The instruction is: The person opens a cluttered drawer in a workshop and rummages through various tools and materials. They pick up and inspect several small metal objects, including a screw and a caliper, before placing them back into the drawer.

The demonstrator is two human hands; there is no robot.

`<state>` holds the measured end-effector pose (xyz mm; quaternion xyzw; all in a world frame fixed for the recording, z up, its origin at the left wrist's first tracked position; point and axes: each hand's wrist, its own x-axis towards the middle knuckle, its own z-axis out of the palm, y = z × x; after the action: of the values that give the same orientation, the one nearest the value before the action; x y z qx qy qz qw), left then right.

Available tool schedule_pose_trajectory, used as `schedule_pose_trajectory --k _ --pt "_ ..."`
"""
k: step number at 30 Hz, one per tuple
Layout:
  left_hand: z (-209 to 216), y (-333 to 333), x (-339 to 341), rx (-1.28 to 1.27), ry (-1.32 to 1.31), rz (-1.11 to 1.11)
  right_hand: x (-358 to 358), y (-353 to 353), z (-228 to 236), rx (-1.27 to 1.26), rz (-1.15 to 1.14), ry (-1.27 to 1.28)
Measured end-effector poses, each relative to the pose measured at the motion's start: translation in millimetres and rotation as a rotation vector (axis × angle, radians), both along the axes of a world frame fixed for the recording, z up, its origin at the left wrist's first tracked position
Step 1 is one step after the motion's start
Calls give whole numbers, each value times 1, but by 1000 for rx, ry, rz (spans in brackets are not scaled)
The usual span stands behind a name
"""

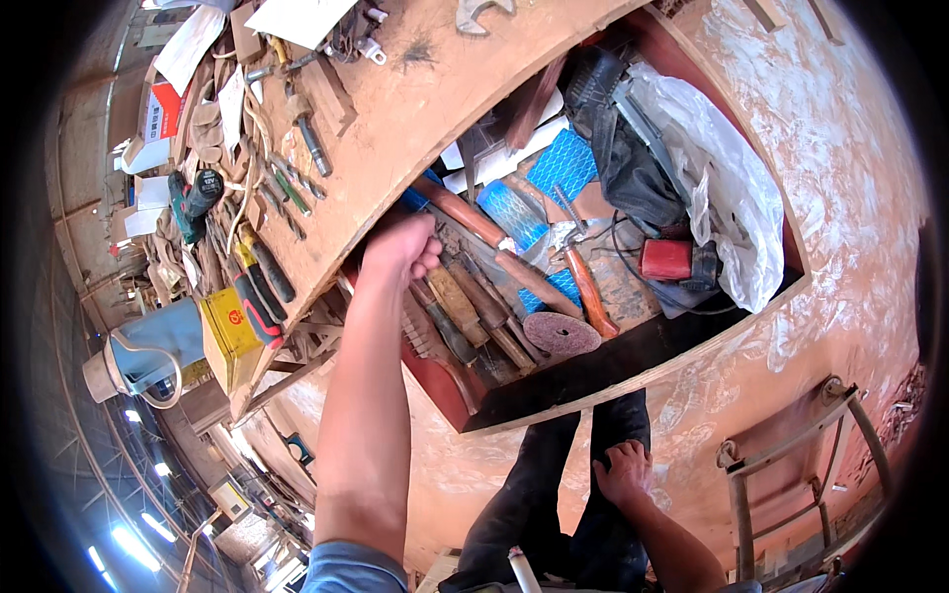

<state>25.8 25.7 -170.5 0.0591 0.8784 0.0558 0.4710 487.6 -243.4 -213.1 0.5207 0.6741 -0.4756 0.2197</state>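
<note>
My left hand [400, 247] reaches into the left side of an open wooden drawer [539, 407], under the edge of the workbench. Its fingers are curled closed, and whatever they may hold is hidden. Close to it lie a long brown wooden handle [465, 212] and several wood-handled tools [457, 296]. A hammer with an orange-brown handle [588, 292] rests in the middle of the drawer, beside a round reddish abrasive disc [561, 334]. My right hand [625, 472] rests on my knee, outside the drawer, with its fingers apart and nothing in it.
The workbench [395, 109] carries a green cordless drill [193, 203], drill bits, pliers and a yellow box [229, 326]. Blue mesh pieces [563, 166], a clear plastic bag [722, 188] and a red block [667, 259] fill the drawer's right half. A metal-framed stand [791, 455] is at right.
</note>
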Motion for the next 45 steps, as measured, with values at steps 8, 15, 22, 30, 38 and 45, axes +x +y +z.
schedule_pose_trajectory --k 8,15,22,30,38,45 --pt "39 -53 45 330 -241 203 -1 6 0 4 27 4" --pt "36 -81 64 462 -75 85 0 9 -2 6 31 6" --pt "31 -95 73 545 76 -82 -1 9 0 8 34 4" --pt "24 -108 73 630 247 -250 -3 8 1 -10 50 -26" --pt "35 -123 75 646 301 -295 -6 8 5 -51 68 -85" --pt "72 -131 82 697 380 -317 3 3 4 -100 47 -77"
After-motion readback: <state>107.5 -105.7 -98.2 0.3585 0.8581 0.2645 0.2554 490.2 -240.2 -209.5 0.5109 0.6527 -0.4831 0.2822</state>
